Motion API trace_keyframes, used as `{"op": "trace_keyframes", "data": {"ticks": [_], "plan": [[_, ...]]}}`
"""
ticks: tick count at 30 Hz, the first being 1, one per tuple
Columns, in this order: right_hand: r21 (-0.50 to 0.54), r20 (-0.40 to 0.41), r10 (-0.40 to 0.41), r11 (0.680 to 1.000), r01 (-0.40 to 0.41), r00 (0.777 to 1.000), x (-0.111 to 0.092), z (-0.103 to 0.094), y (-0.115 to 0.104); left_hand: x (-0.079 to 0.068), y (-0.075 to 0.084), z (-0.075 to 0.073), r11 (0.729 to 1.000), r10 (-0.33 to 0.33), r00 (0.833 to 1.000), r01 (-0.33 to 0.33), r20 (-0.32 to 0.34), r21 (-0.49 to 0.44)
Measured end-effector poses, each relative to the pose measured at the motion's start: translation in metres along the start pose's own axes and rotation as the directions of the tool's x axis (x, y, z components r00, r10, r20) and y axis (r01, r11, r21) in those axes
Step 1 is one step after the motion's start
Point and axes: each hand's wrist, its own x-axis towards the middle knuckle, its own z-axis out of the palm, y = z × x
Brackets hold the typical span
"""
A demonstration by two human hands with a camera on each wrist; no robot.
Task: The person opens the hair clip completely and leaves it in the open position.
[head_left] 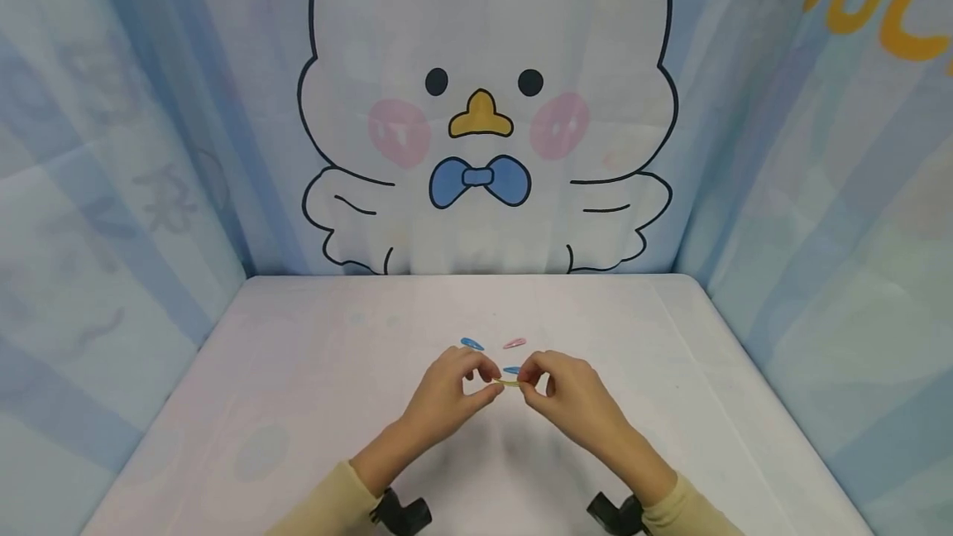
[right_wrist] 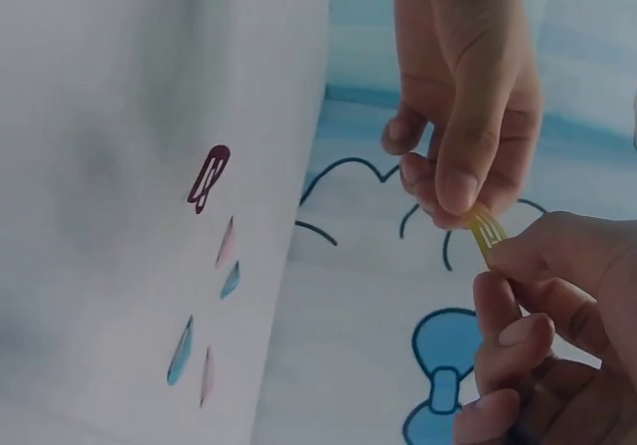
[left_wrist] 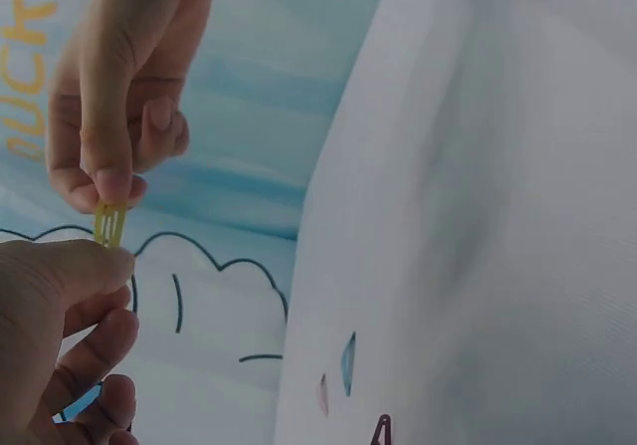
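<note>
A small yellow snap hair clip (head_left: 509,383) is held up between both hands in front of the body. My left hand (head_left: 450,395) pinches one end of it between thumb and fingertips. The opposite end sits in a pinch of my right hand (head_left: 577,399). In the right wrist view, slots show along the middle of the yellow clip (right_wrist: 488,232), and its ends are covered by the fingers. Just beyond the fingertips in the head view lies a blue hair clip (head_left: 510,370), partly hidden by the right hand.
On the white table (head_left: 313,404), another blue clip (head_left: 472,343) and a pink clip (head_left: 514,343) lie past the hands. The right wrist view also shows a dark red clip (right_wrist: 209,178) and a second pink clip (right_wrist: 207,375). A printed curtain (head_left: 484,23) stands behind the table.
</note>
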Motion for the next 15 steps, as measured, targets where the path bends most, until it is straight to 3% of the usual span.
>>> {"op": "trace_keyframes", "data": {"ticks": [8,15], "plan": [[0.018,-0.050,-0.014,1.000,0.015,0.999,-0.002,-0.014,-0.005,0.003,0.011,-0.007,1.000,0.018,0.999,-0.018,-0.040,-0.002],[0.059,-0.058,-0.030,0.998,0.033,0.998,-0.004,-0.022,-0.005,0.003,0.018,-0.010,0.996,0.081,0.985,-0.087,-0.153,-0.030]]}}
